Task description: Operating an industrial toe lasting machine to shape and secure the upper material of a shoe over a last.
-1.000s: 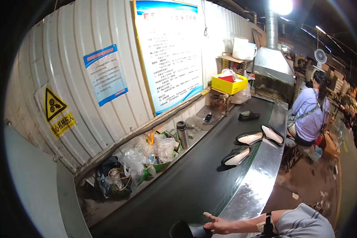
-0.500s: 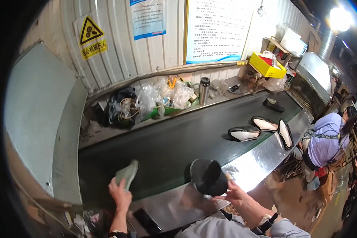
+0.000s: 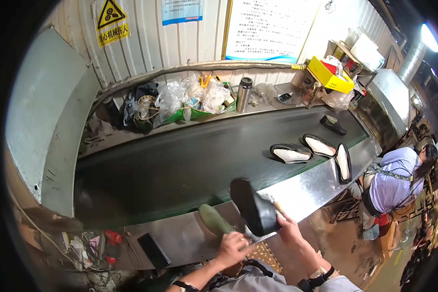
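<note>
My left hand (image 3: 234,249) is closed on a green shoe last (image 3: 213,220), tilted with its rounded end toward the belt. Its fingers are slightly blurred. Close by on the right, a black shoe (image 3: 255,209) is gripped at its near right side by my right hand (image 3: 289,228). The last and the shoe are side by side above the metal ledge (image 3: 190,238), apart from each other. Farther right on the dark belt (image 3: 160,170) lie several black shoes with pale undersides showing, among them one shoe (image 3: 291,154). Another black shoe (image 3: 333,125) sits at the far end.
A phone (image 3: 154,250) lies on the ledge, left of my left hand. Below the ledge's left end is a red power tool (image 3: 113,243). A steel flask (image 3: 244,95) and plastic bags (image 3: 173,100) line the belt's back. A person (image 3: 399,173) sits at the right.
My left hand has brought the green last rightward and nearer, from over the belt to beside the black shoe. The black shoe has been turned in my right hand. The view has shifted.
</note>
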### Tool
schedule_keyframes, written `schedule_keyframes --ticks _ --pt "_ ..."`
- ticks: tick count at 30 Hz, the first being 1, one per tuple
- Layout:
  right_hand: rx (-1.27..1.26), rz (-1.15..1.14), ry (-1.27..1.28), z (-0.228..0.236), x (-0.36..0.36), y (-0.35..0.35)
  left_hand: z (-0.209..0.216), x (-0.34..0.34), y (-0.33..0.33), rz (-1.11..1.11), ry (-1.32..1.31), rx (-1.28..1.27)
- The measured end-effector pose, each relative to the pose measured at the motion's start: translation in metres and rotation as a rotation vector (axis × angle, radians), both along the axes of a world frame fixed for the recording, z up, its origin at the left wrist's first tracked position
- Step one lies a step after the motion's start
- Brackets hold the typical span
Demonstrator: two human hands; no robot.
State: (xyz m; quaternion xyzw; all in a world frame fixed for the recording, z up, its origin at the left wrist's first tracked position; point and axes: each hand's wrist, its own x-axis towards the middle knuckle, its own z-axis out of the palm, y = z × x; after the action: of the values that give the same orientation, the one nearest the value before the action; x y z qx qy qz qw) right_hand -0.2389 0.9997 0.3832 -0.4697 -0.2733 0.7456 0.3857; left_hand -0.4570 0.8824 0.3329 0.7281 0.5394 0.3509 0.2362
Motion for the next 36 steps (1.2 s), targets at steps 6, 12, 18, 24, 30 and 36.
schedule_keyframes --ticks 6,12,18,24,30,36 --pt "1.308 0.761 -0.734 0.004 0.000 -0.063 0.007 -0.096 0.064 0.404 -1.694 -0.968" --pt "1.548 0.656 -0.805 -0.057 -0.024 -0.088 -0.046 -0.120 0.079 0.947 -0.740 -0.597" --pt "0.946 0.326 -0.523 -0.084 -0.049 -0.073 -0.057 -0.096 0.100 1.082 -0.229 -0.391" --pt "0.826 0.650 -0.493 -0.081 0.002 -0.078 -0.055 -0.071 0.062 1.138 -0.359 -0.763" --pt "1.033 0.777 -0.457 -0.103 0.020 -0.069 -0.024 -0.025 0.076 1.110 0.057 -0.709" --pt "0.988 0.896 -0.405 -0.094 0.017 -0.063 -0.023 -0.047 0.046 1.224 -0.195 -0.606"
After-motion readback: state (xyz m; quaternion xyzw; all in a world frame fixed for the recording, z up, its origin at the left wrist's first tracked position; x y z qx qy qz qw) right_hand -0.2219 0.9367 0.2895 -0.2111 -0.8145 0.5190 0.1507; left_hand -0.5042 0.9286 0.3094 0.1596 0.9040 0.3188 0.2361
